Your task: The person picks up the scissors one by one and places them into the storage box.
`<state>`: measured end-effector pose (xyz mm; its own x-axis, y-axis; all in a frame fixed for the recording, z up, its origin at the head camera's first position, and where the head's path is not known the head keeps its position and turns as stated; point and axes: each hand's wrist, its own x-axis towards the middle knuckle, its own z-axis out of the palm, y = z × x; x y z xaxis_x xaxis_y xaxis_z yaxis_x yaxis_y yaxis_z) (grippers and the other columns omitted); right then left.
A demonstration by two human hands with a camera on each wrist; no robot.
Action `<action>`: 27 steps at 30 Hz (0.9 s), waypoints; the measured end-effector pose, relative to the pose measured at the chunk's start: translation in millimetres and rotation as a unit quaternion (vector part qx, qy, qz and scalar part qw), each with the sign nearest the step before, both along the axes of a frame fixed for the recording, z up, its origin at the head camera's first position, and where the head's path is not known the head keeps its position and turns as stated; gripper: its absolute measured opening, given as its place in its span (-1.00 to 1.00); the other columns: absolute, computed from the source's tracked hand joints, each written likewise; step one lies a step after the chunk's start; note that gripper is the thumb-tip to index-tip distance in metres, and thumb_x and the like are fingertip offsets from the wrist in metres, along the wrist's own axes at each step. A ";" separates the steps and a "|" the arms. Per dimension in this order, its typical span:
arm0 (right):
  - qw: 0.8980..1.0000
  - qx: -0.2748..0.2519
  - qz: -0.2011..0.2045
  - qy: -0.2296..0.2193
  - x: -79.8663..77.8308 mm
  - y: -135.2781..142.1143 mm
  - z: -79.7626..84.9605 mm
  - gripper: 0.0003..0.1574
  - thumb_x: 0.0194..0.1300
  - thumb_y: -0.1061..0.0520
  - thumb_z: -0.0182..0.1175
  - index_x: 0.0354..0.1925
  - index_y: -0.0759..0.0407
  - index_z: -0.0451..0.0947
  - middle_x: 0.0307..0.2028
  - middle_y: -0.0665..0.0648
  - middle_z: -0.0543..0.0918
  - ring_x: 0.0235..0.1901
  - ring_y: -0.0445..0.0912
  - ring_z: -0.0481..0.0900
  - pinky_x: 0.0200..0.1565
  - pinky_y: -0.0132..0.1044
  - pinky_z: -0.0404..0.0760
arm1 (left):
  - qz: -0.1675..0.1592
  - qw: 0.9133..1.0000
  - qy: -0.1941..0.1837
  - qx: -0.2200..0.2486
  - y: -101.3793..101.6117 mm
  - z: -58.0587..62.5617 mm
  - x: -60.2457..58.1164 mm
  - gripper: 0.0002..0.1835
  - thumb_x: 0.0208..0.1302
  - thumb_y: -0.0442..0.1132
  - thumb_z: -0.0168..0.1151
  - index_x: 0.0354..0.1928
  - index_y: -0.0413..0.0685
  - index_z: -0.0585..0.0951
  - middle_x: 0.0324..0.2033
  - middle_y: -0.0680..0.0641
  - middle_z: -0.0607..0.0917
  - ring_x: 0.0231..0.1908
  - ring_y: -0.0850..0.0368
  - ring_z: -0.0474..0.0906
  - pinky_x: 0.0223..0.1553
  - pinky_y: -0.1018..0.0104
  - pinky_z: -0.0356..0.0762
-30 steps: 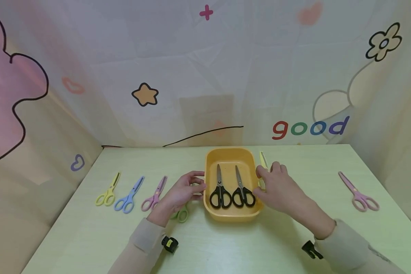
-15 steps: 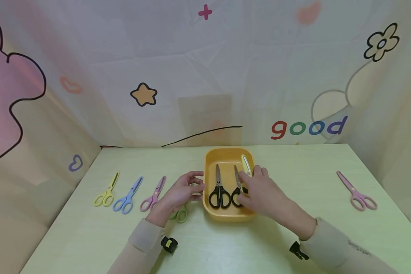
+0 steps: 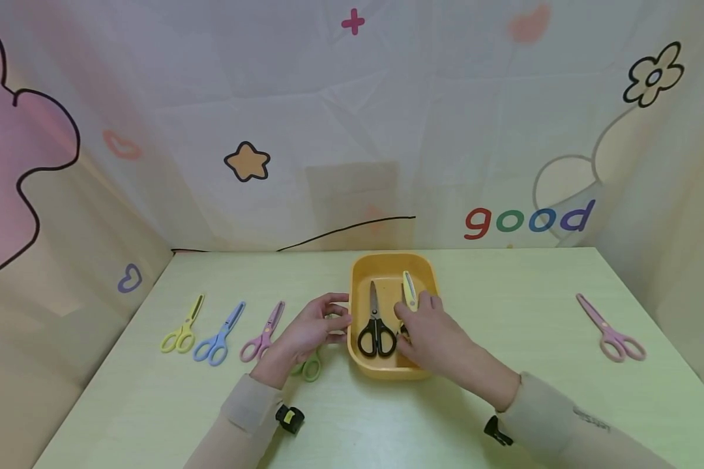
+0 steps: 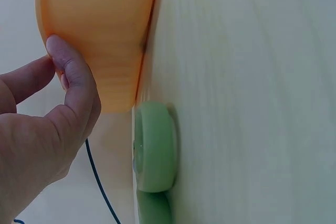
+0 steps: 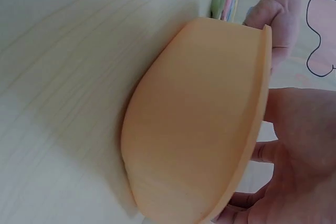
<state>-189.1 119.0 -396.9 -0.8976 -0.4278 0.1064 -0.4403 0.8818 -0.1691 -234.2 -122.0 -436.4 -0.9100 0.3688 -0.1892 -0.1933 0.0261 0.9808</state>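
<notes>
My right hand (image 3: 431,332) reaches over the right side of the yellow tray (image 3: 392,374) and grips a pair of yellow scissors (image 3: 409,290), blades pointing away. Its handles are hidden under the fingers. One pair of black-handled scissors (image 3: 377,335) lies inside the tray on the left; a second black-handled pair is mostly covered by my right hand. At the tray's left rim, my left hand (image 3: 313,329) holds on with thumb and curved finger, also visible in the left wrist view. Green scissors (image 4: 155,148) lie on the table below my left hand, partly hidden by it.
Left of the tray, yellow scissors (image 3: 178,339), blue scissors (image 3: 218,342) and pink scissors (image 3: 262,342) lie in a row on the table (image 3: 352,423). Another pink pair (image 3: 613,335) lies far right. A printed curtain (image 3: 352,130) hangs behind the table.
My right hand has carried the yellow scissors leftward, from beside the tray to over its inside, above the right black-handled pair. My left hand has stayed at the rim.
</notes>
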 end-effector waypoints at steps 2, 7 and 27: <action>1.000 0.005 -0.001 0.001 -1.0 -0.8 -2.0 -0.65 0.30 0.13 0.32 -0.02 0.23 0.48 -0.26 0.35 0.38 -0.27 0.16 0.34 -0.50 -0.23 0.46 | -0.001 1.000 0.001 0.000 -0.1 0.2 0.1 -0.43 0.47 -0.50 0.16 0.45 -0.36 0.28 -0.04 -0.21 0.48 -0.23 0.08 0.57 -0.22 0.30 0.69; 1.000 0.019 -0.002 -0.001 -2.6 -3.2 -6.7 -0.63 0.34 0.12 0.33 0.02 0.25 0.49 -0.24 0.39 0.40 -0.27 0.17 0.35 -0.52 -0.23 0.49 | -0.004 1.000 0.003 0.003 -0.5 -0.3 -0.2 -0.44 0.47 -0.50 0.14 0.45 -0.37 0.27 -0.04 -0.21 0.48 -0.22 0.06 0.57 -0.20 0.28 0.70; 0.997 0.041 -0.009 -0.057 -4.9 -7.9 -10.0 -0.71 0.38 0.12 0.32 -0.08 0.27 0.49 -0.30 0.38 0.46 -0.27 0.22 0.47 -0.45 -0.02 0.61 | -0.009 1.000 0.005 0.009 -0.9 0.2 0.3 -0.44 0.48 -0.51 0.13 0.45 -0.40 0.26 -0.07 -0.19 0.47 -0.29 0.10 0.57 -0.21 0.28 0.70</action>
<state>-194.0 111.1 -406.9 -0.9092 -0.4151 -0.0316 -0.4067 0.9020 -0.1450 -233.9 -122.9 -436.3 -0.9051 0.3879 -0.1740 -0.1839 0.0118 0.9829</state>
